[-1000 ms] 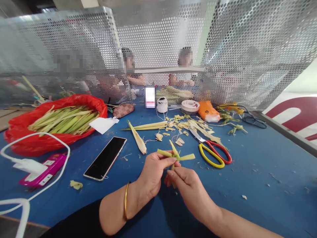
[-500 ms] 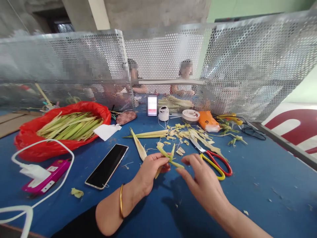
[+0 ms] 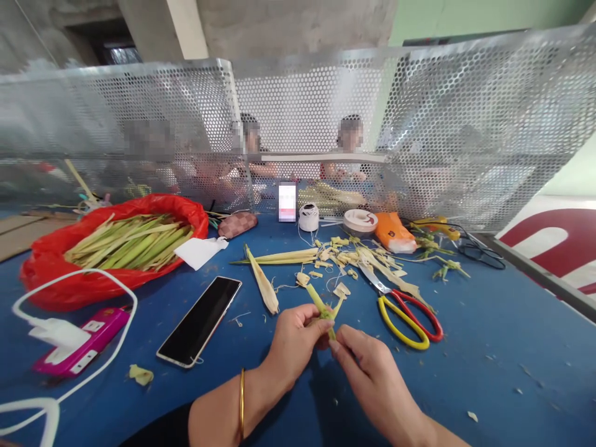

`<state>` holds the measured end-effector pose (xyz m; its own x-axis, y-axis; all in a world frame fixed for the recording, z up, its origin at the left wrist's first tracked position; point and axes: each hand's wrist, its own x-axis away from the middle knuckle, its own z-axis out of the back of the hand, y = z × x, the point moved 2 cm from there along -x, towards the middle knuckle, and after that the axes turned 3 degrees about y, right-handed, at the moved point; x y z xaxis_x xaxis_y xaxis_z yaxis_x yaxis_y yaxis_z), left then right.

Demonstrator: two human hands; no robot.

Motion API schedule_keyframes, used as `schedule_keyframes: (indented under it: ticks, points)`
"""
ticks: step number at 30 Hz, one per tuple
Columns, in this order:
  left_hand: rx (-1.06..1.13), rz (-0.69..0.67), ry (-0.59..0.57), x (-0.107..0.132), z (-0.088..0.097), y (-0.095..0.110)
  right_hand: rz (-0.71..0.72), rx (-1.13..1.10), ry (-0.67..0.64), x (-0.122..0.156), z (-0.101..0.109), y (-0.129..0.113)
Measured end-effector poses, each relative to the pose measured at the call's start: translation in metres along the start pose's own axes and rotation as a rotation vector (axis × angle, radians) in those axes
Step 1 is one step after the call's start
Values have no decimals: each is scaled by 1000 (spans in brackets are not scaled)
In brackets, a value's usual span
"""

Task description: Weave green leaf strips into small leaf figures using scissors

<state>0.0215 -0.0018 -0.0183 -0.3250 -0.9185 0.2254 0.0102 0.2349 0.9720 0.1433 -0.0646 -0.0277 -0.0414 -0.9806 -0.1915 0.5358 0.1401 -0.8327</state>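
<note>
My left hand (image 3: 293,338), with a gold bangle at the wrist, pinches a small folded piece of green palm-leaf strips (image 3: 322,305) just above the blue table (image 3: 488,323). My right hand (image 3: 365,366) meets it from the right, fingertips closed on the lower end of the same piece. Two strip ends stick up and out from between my fingers. Scissors with one yellow and one red handle (image 3: 404,308) lie just right of my hands.
A red bag of green leaf strips (image 3: 116,245) sits at the left, a black phone (image 3: 200,320) beside my left hand, a pink power bank with white cable (image 3: 77,347) further left. Leaf scraps (image 3: 347,254), thread spool (image 3: 308,217), tape roll (image 3: 359,220). Other people sit behind the perforated metal screen (image 3: 419,124).
My right hand let go and opened half a second ago, then came back and pinched the leaf piece again. The piece has been turned, its strips now pointing upward.
</note>
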Motion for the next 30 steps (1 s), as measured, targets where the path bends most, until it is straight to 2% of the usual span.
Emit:
schedule_keyframes:
  ticks: [2,4,8,10,13,16,19,22,28,30]
  points:
    - [33,23,-7,0,1,0,-12,-25,-8,-1,0,-1]
    - [73,76,-56,0,3,2,-86,-107,-21,-5,3,1]
    - [101,208,-188,3,6,9,-320,-457,90,-19,16,4]
    - [89,267,-264,5,7,11,-410,-656,86,-22,18,4]
    - [116,346,-348,7,5,10,-430,-802,74,-21,17,0]
    - [91,340,-337,9,3,7,-397,-796,101,-18,13,-1]
    - [6,256,-338,11,-1,5,-416,-783,85,-17,10,1]
    - [16,191,-352,13,-4,4,-454,-756,70,-16,10,2]
    - [-25,207,-279,10,-5,2,-430,-661,164,-14,10,2]
    - [-35,192,-273,10,-4,4,-422,-635,159,-16,13,3]
